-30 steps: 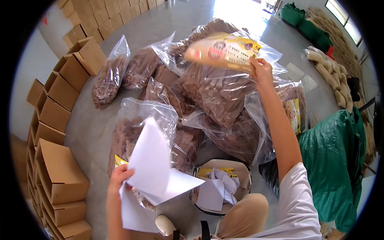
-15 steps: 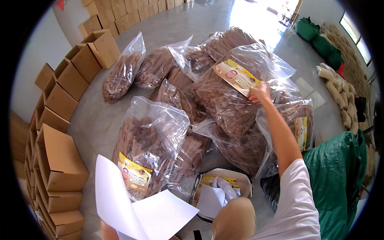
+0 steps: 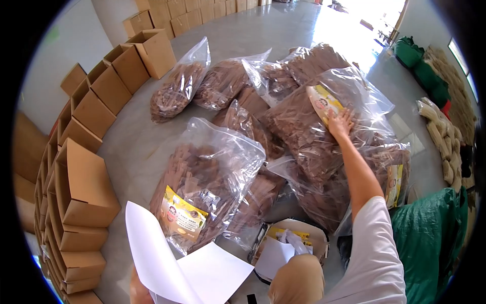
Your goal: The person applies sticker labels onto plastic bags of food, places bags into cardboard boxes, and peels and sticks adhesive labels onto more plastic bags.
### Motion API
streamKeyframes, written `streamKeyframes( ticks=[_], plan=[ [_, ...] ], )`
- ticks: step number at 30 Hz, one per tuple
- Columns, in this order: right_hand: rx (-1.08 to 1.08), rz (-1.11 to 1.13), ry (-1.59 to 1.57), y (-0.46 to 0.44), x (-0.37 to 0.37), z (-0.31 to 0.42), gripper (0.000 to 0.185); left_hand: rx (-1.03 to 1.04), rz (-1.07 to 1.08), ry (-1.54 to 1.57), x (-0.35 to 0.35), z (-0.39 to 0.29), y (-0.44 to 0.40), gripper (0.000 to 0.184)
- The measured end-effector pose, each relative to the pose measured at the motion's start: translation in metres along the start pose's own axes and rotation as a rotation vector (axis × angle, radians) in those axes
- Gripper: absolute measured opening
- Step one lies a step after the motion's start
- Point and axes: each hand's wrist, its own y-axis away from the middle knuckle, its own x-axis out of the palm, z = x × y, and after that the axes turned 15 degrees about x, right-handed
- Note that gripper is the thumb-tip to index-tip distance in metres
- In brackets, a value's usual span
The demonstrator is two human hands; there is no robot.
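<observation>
My right hand lies with spread fingers on a yellow label, flat against a large clear bag of brown strips. White sheets are at the lower left, where my left hand shows only in part beside and beneath them; its fingers are hidden. Above the sheets stands another clear bag of brown strips with a yellow label on its front. A third label is on a bag at the right.
Open cardboard boxes line the left side. An open carton with paper and yellow pieces is near my knee. Green sacking lies at the right, beyond it pale bundles. More filled bags lie on the floor behind.
My right hand has brought the yellow label down onto the large bag, and its fingers have spread over it. My left hand and the sheets have moved lower. The view has shifted.
</observation>
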Motion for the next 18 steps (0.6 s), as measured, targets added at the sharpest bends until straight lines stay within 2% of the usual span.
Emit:
streamKeyframes(
  ticks=[2, 3, 4, 6, 7, 9, 10, 12, 16, 18],
  plan=[
    [0.175, -0.148, 0.020, 0.003, -0.014, 0.022, 0.083, -0.003, -0.025, 0.001, 0.000, 0.001, 0.002, 0.019],
    [0.020, -0.319, 0.008, -0.003, -0.013, 0.026, 0.082, -0.009, -0.037, 0.001, -0.001, 0.001, 0.004, 0.019],
    [0.021, -0.311, 0.016, -0.005, -0.015, 0.036, 0.082, -0.009, -0.046, -0.001, -0.001, 0.002, 0.004, 0.019],
    [-0.400, -0.563, -0.037, -0.005, -0.017, 0.063, 0.074, -0.009, -0.056, -0.001, 0.000, 0.001, 0.006, 0.020],
    [-0.405, -0.562, -0.043, 0.003, -0.014, 0.070, 0.074, -0.006, -0.062, 0.000, 0.001, 0.001, 0.007, 0.020],
    [-0.477, -0.162, -0.039, 0.023, -0.001, 0.079, 0.059, 0.001, -0.071, -0.004, 0.001, -0.001, 0.009, 0.021],
    [-0.483, -0.154, -0.053, 0.031, 0.004, 0.082, 0.059, 0.004, -0.075, -0.006, 0.000, -0.001, 0.011, 0.021],
    [-0.543, 0.187, 0.301, 0.039, 0.012, 0.083, 0.048, 0.011, -0.087, -0.007, 0.000, -0.003, 0.013, 0.021],
    [-0.606, 0.160, 0.239, 0.038, 0.021, 0.084, 0.037, 0.015, -0.109, -0.003, 0.001, -0.002, 0.014, 0.022],
    [-0.792, -0.006, 0.161, 0.055, 0.014, 0.093, 0.031, 0.028, -0.119, 0.003, 0.002, -0.003, 0.014, 0.022]
  ],
)
